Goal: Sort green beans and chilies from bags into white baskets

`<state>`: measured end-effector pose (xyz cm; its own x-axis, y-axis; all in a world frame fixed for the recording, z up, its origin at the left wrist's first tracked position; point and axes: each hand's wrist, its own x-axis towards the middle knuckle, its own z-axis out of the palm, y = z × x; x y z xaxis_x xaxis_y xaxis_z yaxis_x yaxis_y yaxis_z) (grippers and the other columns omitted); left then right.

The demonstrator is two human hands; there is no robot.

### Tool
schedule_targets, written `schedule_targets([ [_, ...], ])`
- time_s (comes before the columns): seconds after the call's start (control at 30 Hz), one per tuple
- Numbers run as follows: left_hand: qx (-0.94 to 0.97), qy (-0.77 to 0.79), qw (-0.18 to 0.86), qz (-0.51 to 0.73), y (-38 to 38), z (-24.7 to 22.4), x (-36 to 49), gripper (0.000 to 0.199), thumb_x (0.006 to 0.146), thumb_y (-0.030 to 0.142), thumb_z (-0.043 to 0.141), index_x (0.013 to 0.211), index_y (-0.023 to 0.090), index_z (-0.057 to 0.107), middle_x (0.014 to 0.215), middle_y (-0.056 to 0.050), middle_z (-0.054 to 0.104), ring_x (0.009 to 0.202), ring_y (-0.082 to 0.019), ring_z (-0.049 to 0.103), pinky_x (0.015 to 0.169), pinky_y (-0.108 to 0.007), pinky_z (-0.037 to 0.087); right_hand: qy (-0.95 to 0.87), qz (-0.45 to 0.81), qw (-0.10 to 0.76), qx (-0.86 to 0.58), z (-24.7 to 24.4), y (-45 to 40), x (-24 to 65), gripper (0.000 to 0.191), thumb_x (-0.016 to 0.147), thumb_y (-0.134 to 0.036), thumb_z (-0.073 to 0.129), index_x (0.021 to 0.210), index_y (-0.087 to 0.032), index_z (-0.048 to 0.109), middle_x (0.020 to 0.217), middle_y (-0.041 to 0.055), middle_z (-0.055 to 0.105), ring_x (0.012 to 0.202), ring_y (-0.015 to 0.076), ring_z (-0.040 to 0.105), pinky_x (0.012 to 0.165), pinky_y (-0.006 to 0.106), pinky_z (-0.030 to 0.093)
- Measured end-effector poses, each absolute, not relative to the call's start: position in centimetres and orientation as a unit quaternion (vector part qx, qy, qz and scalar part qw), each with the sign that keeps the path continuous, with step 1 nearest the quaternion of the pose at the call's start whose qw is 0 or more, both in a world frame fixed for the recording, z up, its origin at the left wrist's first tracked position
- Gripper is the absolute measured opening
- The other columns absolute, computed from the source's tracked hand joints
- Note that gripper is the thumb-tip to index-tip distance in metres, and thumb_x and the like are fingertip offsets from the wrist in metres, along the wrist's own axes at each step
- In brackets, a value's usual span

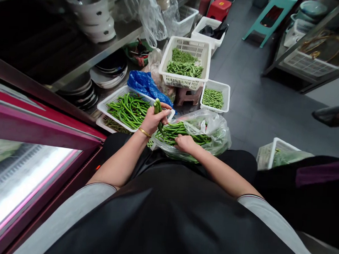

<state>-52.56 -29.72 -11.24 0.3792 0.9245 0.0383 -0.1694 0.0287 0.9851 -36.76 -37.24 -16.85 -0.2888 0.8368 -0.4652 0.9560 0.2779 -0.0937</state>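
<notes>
My left hand [154,121] is raised over a white plastic basket [112,107] of long green beans, gripping a short bunch of bean pieces [157,110] upright. My right hand [185,143] rests on long green beans [172,131] inside a clear plastic bag [212,134] on my lap, its fingers pressed on them. Another white basket [186,50] holds cut beans, and a small white basket [215,97] holds shorter bean pieces. A gold bangle [144,132] circles my left wrist.
A refrigerated display case [24,163] with a red frame stands along my left. Steel shelves [99,48] hold white pots and stacked dishes. A blue bag [146,86] lies behind the baskets. A teal stool [270,18] stands on the grey floor.
</notes>
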Motion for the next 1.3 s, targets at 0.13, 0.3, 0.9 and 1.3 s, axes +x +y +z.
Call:
schedule_targets([
  [0.13, 0.612, 0.352, 0.600, 0.376, -30.1, -10.5, -53.1, 0.033, 0.070, 0.042, 0.071, 0.086, 0.012, 0.069, 0.045, 0.005, 0.051, 0.042, -0.009, 0.047, 0.049, -0.023, 0.040, 0.773, -0.176, 0.157, 0.588, -15.0, -35.9, -34.8, 0.025, 0.088, -0.023, 0.053, 0.102, -0.011, 0.069, 0.101, 0.0170, 0.071, 0.093, 0.0246, 0.067, 0.075, 0.029, 0.048],
  [0.3, 0.664, 0.336, 0.589, 0.316, -30.7, -11.3, -50.5, 0.039, 0.058, 0.031, 0.079, 0.090, 0.012, 0.071, 0.076, -0.002, 0.066, 0.066, -0.011, 0.056, 0.065, -0.024, 0.044, 0.763, -0.129, -0.146, 0.616, -9.3, -35.2, -30.1, 0.016, 0.087, -0.030, 0.052, 0.087, -0.017, 0.061, 0.074, 0.0021, 0.065, 0.067, 0.0150, 0.057, 0.062, 0.024, 0.040],
  [0.9, 0.425, 0.342, 0.739, 0.394, -29.6, -11.1, -52.9, 0.031, 0.059, 0.032, 0.077, 0.076, 0.014, 0.059, 0.054, 0.001, 0.061, 0.058, -0.015, 0.064, 0.065, -0.030, 0.053, 0.665, -0.140, 0.083, 0.729, -16.7, -34.3, -29.5, 0.047, 0.098, -0.025, 0.032, 0.139, -0.007, 0.046, 0.127, 0.0249, 0.059, 0.113, 0.0307, 0.060, 0.090, 0.038, 0.045],
  [1.3, 0.443, 0.363, 0.752, 0.327, -30.3, -12.5, -53.4, 0.031, 0.055, 0.031, 0.079, 0.073, 0.012, 0.063, 0.048, 0.003, 0.055, 0.044, -0.010, 0.052, 0.050, -0.025, 0.047, 0.731, -0.269, 0.124, 0.615, -15.1, -36.2, -31.0, 0.023, 0.086, -0.027, 0.060, 0.104, -0.015, 0.068, 0.097, 0.0094, 0.072, 0.090, 0.0202, 0.066, 0.079, 0.027, 0.047],
])
